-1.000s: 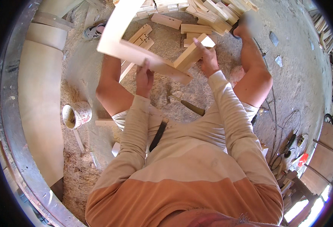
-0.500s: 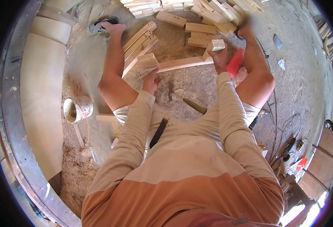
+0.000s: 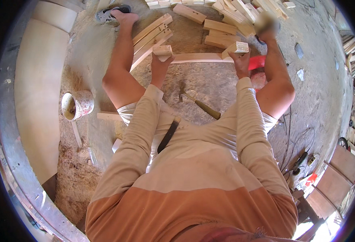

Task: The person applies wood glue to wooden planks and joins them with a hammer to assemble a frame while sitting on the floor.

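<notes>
Both my hands grip a wooden piece with a long crosspiece (image 3: pixel 203 57) and a squared block at each end. My left hand (image 3: pixel 159 69) is closed around the left block (image 3: pixel 162 50), fingers on one side and thumb on the other. Around the right block (image 3: pixel 239 47), whose pale end faces up, my right hand (image 3: pixel 241 64) is closed too. The joints between blocks and crosspiece are partly hidden. Between my legs a hammer (image 3: pixel 207 109) with an olive handle lies on the floor, touched by neither hand.
Notched timber pieces (image 3: pixel 153 35) lie beside my left leg. More blocks (image 3: pixel 221 33) and stacked timber (image 3: pixel 236 15) lie farther off. A red object (image 3: pixel 257 62) sits by my right leg. At left stand a stained bucket (image 3: pixel 82 104) and a pale board (image 3: pixel 40 88); cables (image 3: pixel 289 141) trail at right.
The left end block has swung from a slant to nearly straight, and my left hand has gone farther out with it. My right hand has shifted slightly right, still gripping its block.
</notes>
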`<state>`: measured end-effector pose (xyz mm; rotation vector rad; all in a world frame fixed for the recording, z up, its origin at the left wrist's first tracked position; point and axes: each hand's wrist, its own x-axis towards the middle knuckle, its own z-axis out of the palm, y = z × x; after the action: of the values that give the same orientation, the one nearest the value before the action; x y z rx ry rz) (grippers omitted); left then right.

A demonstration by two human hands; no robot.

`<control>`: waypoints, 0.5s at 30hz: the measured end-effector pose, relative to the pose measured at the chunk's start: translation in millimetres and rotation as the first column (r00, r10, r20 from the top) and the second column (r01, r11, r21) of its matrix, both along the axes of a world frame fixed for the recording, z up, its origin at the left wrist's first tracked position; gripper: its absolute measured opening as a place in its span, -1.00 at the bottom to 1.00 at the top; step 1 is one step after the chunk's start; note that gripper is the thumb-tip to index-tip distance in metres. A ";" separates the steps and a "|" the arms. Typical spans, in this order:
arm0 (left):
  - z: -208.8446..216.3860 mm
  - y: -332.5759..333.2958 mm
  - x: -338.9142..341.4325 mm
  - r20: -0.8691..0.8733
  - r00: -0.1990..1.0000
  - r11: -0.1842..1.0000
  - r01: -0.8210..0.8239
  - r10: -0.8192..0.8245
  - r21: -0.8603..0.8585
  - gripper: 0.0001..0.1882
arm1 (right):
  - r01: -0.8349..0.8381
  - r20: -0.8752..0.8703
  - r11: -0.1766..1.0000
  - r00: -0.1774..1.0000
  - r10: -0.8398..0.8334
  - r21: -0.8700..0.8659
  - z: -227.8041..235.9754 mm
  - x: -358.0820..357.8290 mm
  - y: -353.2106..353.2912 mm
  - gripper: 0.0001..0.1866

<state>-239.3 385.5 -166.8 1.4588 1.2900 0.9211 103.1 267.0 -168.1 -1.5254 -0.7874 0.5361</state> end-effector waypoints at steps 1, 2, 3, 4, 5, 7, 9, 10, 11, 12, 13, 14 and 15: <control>-5.3 5.0 -7.6 -0.051 0.999 1.000 0.001 0.000 0.013 -0.25 | -0.031 0.024 0.999 0.999 0.032 -0.014 -3.2 0.5 5.9 -0.33; -8.5 6.4 -9.9 -0.064 0.998 1.000 -0.005 0.007 0.026 -0.22 | -0.083 0.122 0.988 0.988 0.100 -0.132 -18.9 14.9 6.2 -0.35; -11.2 7.0 -4.6 -0.068 0.998 0.999 -0.003 0.006 0.041 -0.18 | -0.111 0.221 0.962 0.961 0.168 -0.250 -46.7 44.4 -0.9 -0.37; -13.0 8.0 2.7 -0.065 0.998 0.999 0.008 -0.005 0.052 -0.15 | -0.110 0.314 0.922 0.920 0.236 -0.371 -70.7 76.9 -9.8 -0.39; -9.3 8.0 14.1 -0.037 0.999 1.000 0.011 -0.011 0.022 -0.10 | -0.022 0.444 0.814 0.829 0.339 -0.580 -86.4 119.6 -21.9 -0.38; 11.6 1.6 16.2 -0.034 0.999 0.999 -0.011 0.009 -0.044 0.00 | 0.186 0.476 0.666 0.832 0.285 -0.722 -97.7 135.1 -27.5 -0.37; 31.0 -7.9 6.9 -0.097 0.988 0.983 -0.108 0.123 0.150 0.07 | 0.352 0.362 0.610 0.925 -0.113 -0.710 -78.3 113.1 -13.4 -0.39; 40.3 -11.1 9.5 -0.103 0.981 0.960 -0.134 0.163 0.245 0.10 | 0.404 0.293 0.583 0.914 -0.279 -0.704 -71.5 110.0 -12.9 -0.39; 48.1 -13.6 12.4 -0.276 0.947 0.946 -0.073 0.165 0.316 0.11 | 0.417 0.185 0.587 0.891 -0.415 -0.694 -70.0 109.3 -15.3 -0.40; 56.5 -16.9 13.1 -0.438 0.881 0.927 0.000 0.177 0.375 0.12 | 0.427 0.067 0.593 0.845 -0.531 -0.682 -70.5 105.3 -18.0 -0.40; 65.6 -19.7 16.7 -0.580 0.789 0.902 0.079 0.204 0.425 0.12 | 0.401 -0.089 0.627 0.794 -0.602 -0.668 -70.0 102.7 -18.0 -0.41; 73.2 -23.5 22.1 -0.680 0.714 0.914 0.147 0.168 0.379 0.13 | 0.376 -0.237 0.659 0.724 -0.647 -0.651 -71.8 100.6 -16.7 -0.40; 80.7 -28.2 27.5 -0.770 0.625 0.923 0.207 0.131 0.325 0.14 | 0.355 -0.373 0.690 0.641 -0.671 -0.631 -73.4 99.5 -14.2 -0.40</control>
<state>-211.7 357.3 -86.1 2.3670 1.7415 0.4969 202.6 252.7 -241.6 -1.8268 0.3526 0.7351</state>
